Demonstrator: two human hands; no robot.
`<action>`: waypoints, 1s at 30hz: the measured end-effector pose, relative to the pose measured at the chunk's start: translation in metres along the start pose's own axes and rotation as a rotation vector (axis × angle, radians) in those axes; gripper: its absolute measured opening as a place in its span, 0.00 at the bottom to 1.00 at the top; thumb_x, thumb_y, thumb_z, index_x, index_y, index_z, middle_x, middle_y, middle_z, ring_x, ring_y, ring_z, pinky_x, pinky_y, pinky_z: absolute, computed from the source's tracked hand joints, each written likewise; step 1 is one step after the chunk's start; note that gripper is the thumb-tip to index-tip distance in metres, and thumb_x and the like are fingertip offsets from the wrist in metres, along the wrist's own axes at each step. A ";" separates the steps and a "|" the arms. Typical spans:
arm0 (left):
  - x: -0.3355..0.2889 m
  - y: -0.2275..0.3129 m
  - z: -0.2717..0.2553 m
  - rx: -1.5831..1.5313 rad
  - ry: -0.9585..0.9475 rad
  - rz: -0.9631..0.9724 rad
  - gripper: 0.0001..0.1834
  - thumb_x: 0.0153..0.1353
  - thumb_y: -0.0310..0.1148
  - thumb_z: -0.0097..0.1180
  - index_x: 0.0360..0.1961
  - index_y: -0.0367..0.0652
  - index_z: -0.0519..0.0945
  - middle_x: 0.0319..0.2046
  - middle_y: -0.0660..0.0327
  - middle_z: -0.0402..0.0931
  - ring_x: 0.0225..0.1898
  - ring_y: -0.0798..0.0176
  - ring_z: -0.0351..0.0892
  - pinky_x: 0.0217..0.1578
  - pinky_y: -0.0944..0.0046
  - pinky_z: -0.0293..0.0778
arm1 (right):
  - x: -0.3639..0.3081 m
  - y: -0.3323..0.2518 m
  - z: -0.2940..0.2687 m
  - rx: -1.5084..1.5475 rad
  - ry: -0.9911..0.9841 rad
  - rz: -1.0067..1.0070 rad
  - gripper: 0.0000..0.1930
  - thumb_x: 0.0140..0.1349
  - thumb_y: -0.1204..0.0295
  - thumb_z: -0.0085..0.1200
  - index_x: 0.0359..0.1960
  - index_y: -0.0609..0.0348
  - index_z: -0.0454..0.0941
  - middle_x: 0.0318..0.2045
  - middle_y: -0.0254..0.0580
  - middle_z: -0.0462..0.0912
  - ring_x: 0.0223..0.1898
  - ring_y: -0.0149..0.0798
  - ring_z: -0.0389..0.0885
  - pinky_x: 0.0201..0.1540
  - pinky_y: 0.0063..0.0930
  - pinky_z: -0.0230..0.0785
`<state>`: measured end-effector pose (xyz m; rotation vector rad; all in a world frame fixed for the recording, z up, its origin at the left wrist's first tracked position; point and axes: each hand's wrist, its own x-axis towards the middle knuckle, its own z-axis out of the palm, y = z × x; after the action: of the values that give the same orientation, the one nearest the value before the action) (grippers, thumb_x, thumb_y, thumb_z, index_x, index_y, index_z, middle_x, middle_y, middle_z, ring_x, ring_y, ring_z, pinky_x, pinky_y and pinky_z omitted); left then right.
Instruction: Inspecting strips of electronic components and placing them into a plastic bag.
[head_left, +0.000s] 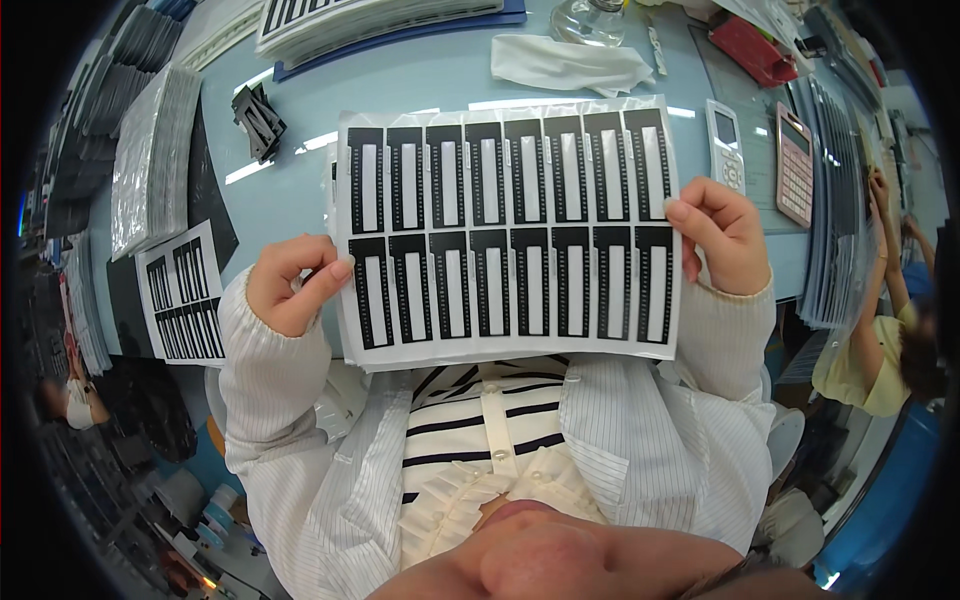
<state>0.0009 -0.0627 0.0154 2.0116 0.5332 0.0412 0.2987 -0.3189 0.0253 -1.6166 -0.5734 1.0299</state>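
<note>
A white sheet [508, 352] printed with two rows of black framed rectangles is held up in front of me, over the near edge of the table. It seems to lie on further sheets, whose edges show along its rim. My left hand [297, 285] pinches its left edge between thumb and bent fingers. At the opposite edge my right hand [722, 236] grips it the same way, thumb on top. The fingers under the sheet are partly hidden.
Stacked printed sheets [390, 22] lie at the back on a blue folder. A white cloth [570, 65], glass bottle [588, 22], pink calculator [795, 165] and white handheld device [725, 145] are further right. Black pieces [258, 122] and plastic-wrapped stacks [155, 160] lie left. Another person [880, 340] works at right.
</note>
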 end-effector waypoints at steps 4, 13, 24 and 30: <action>0.000 0.002 -0.006 -0.160 -0.037 -0.084 0.14 0.58 0.30 0.50 0.18 0.34 0.69 0.15 0.62 0.66 0.20 0.71 0.60 0.23 0.71 0.58 | 0.004 -0.011 -0.007 0.024 -0.044 -0.048 0.09 0.60 0.72 0.50 0.24 0.62 0.69 0.14 0.33 0.73 0.08 0.22 0.64 0.10 0.12 0.53; 0.005 0.007 -0.044 -0.038 0.193 -0.005 0.13 0.57 0.30 0.51 0.19 0.33 0.71 0.17 0.65 0.67 0.21 0.73 0.63 0.24 0.73 0.60 | 0.030 -0.057 0.020 -0.149 -0.024 -0.129 0.08 0.59 0.71 0.51 0.25 0.63 0.71 0.15 0.32 0.73 0.11 0.21 0.66 0.14 0.12 0.54; 0.125 -0.040 -0.177 0.271 0.506 0.085 0.15 0.58 0.41 0.52 0.29 0.37 0.78 0.21 0.69 0.71 0.24 0.76 0.65 0.26 0.73 0.62 | 0.209 -0.118 0.074 -0.448 0.110 -0.470 0.15 0.58 0.64 0.52 0.32 0.67 0.76 0.24 0.41 0.79 0.25 0.33 0.79 0.28 0.23 0.72; 0.210 -0.089 -0.223 0.394 0.474 0.001 0.22 0.59 0.49 0.49 0.40 0.40 0.78 0.24 0.64 0.73 0.27 0.72 0.69 0.30 0.73 0.65 | 0.320 -0.131 0.091 -0.618 0.452 -0.405 0.17 0.51 0.60 0.54 0.24 0.67 0.80 0.23 0.55 0.80 0.27 0.48 0.81 0.35 0.38 0.70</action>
<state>0.1026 0.2390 0.0078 2.3964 0.8938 0.4535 0.4023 0.0230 0.0400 -2.0677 -0.9107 0.1651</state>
